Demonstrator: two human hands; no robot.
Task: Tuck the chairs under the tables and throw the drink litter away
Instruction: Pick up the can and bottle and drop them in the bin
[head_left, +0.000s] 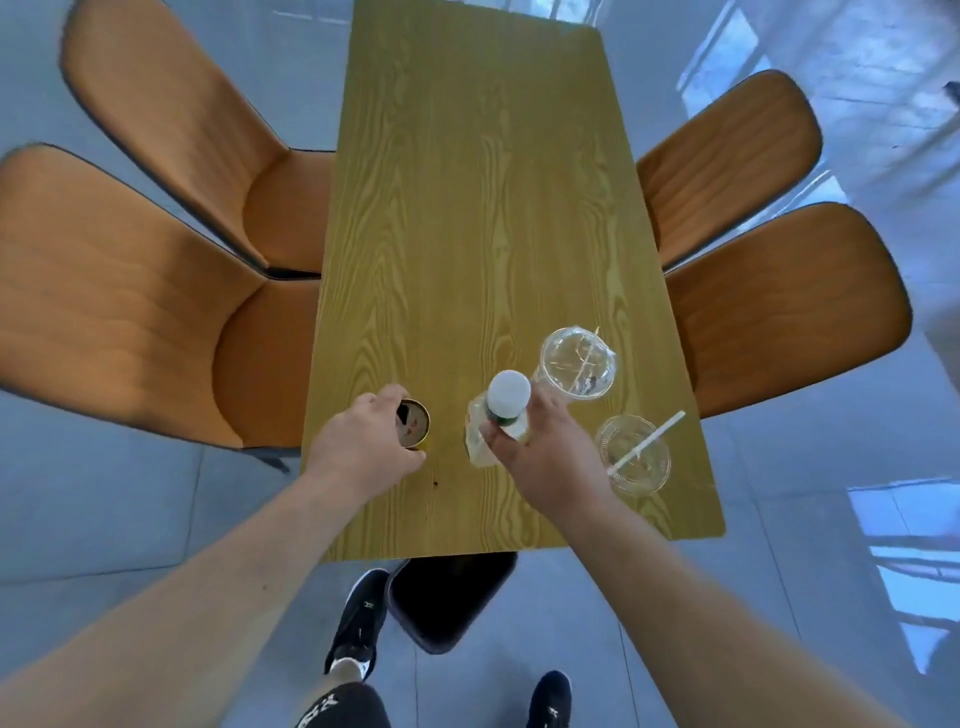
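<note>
A: Where's the drink litter?

B: All at the near end of the long yellow-green wood-grain table (483, 218). The left hand (358, 447) is wrapped around a gold-topped metal drinks can (415, 423), fingers curled about its side; the can stands upright with its tab hole open. What's inside, I cannot tell.

A: And the other hand?

B: The right hand (545, 452) is closed around a clear plastic bottle with a white screw cap (506, 402), gripping it just below the cap. The bottle looks pale and mostly see-through; any liquid level is hidden by the fingers.

A: Anything else on the table?

B: Two clear plastic cups. One, a domed-lid clear cup (579, 369), sits just beyond the right hand, with a thin stick or straw inside. The other, a flat-lidded clear cup (634, 454), is to the right of that hand, with a white straw (649, 441) poking through its lid. Both appear drained.

A: The chairs?

B: Four orange padded chairs, two per side: left near (130, 312), left far (182, 119), right near (779, 306), right far (727, 161). Their seats reach under the table edge. A dark seat (447, 597) sits partly under the near end, beside the person's black shoes (358, 618).
</note>
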